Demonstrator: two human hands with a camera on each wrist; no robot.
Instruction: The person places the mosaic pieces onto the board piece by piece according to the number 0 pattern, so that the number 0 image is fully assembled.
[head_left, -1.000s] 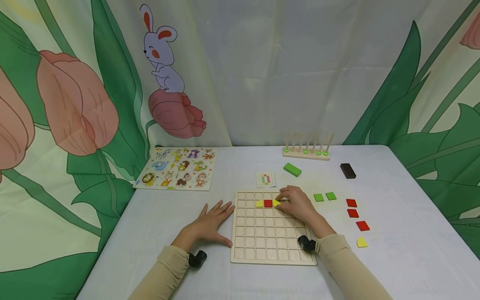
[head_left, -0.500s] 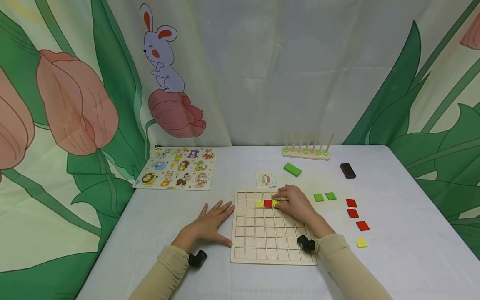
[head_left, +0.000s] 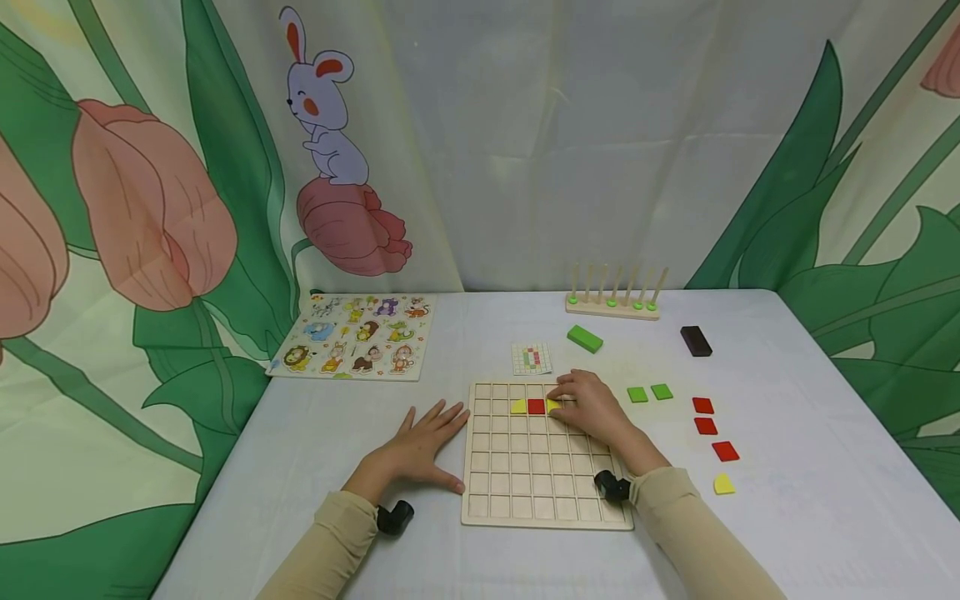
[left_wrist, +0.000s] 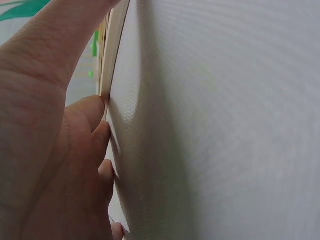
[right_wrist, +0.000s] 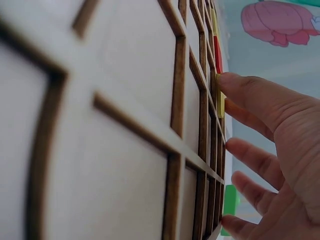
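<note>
A square wooden grid board (head_left: 540, 483) lies on the table in the head view. In one of its upper rows sit a yellow tile with a slanted side (head_left: 518, 407) and a red square tile (head_left: 536, 407). Right of the red one, my right hand (head_left: 596, 410) pinches another yellow tile (right_wrist: 220, 102) with thumb and index finger. That tile is partly hidden under the fingers and lies in its cell. My left hand (head_left: 420, 450) rests spread on the table, its thumb and fingertips touching the board's left edge (left_wrist: 114, 50).
Right of the board lie green tiles (head_left: 637, 395), red tiles (head_left: 725, 452) and a loose yellow tile (head_left: 723, 484). Behind it are a pattern card (head_left: 532, 359), a green block (head_left: 584, 339), a peg stand (head_left: 612, 309), a black block (head_left: 696, 342) and an animal puzzle board (head_left: 352, 333).
My right hand has shifted slightly left over the yellow tile beside the red one, then stayed almost still. The left hand has not moved.
</note>
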